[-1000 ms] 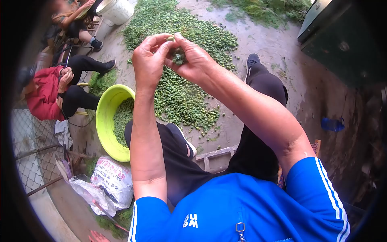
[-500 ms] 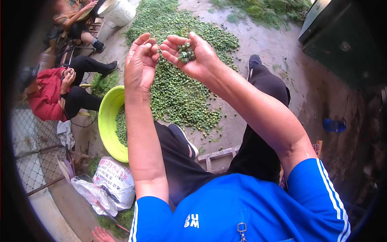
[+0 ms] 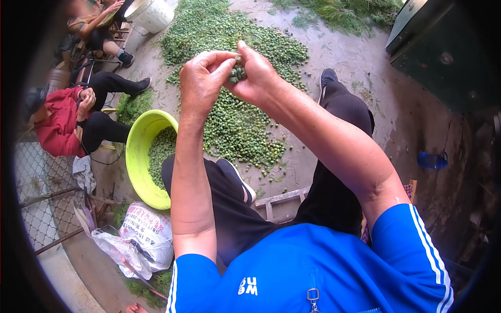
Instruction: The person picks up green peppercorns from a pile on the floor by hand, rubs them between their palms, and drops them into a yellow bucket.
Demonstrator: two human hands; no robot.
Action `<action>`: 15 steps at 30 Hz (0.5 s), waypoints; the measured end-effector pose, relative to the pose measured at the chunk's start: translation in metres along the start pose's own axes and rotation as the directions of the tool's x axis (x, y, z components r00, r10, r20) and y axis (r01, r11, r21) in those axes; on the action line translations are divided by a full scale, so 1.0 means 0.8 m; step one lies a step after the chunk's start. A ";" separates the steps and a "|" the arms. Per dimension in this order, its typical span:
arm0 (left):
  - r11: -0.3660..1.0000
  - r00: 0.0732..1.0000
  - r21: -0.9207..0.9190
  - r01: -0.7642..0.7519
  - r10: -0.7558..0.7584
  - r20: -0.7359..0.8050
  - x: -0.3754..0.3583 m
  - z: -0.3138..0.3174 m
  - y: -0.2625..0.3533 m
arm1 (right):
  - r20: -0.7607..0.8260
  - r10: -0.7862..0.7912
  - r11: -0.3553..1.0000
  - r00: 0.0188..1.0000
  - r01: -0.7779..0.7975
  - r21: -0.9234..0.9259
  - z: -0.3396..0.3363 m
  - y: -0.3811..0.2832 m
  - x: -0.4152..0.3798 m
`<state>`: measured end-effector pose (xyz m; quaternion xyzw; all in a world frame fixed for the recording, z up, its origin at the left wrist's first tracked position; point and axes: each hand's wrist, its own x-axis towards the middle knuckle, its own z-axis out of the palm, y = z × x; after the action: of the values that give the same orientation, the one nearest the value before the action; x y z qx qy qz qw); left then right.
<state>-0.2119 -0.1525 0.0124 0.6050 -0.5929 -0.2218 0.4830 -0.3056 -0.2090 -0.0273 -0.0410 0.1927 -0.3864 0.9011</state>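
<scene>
My right hand (image 3: 255,75) is cupped palm up, its fingers curled around several small green cones (image 3: 238,74), knobbly and seed-like. My left hand (image 3: 202,78) reaches across to it, thumb and forefinger pinched at the edge of that handful. A single green cone (image 3: 238,59) shows at the left thumb tip; the other left fingertips are partly hidden. Below both hands a wide heap of the same green cones (image 3: 235,133) spreads over the concrete floor. By my left forearm stands a yellow-green basin (image 3: 136,161), partly filled with cones.
A person in a red top (image 3: 60,122) sits at the left, and another person (image 3: 94,26) sits farther back. White printed sacks (image 3: 146,235) lie near the basin. A white bucket (image 3: 148,15) is at the back. Leafy green branches (image 3: 344,13) and a dark metal box (image 3: 443,57) are at the right.
My left hand has moved right and turned over, closing its thumb and forefinger at the cones in my right hand. My right fingers have curled in. More of the basin shows.
</scene>
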 end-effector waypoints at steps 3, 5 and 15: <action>0.997 0.997 0.040 0.063 -0.064 0.044 0.000 -0.001 0.002 | 0.046 0.017 1.000 0.999 -0.017 0.006 -0.006 0.000 0.004; 0.994 0.988 0.050 0.100 -0.105 0.114 0.000 -0.002 0.004 | 0.040 0.013 0.999 0.999 -0.014 0.031 -0.002 0.001 0.003; 0.341 0.933 -0.869 0.359 -0.166 0.320 0.008 -0.037 -0.012 | 0.035 0.055 0.997 0.998 -0.057 0.057 0.023 -0.009 -0.023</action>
<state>-0.1809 -0.1509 0.0190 0.3027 -0.3053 -0.6378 0.6390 -0.3148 -0.2022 -0.0031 -0.0157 0.1673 -0.3656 0.9155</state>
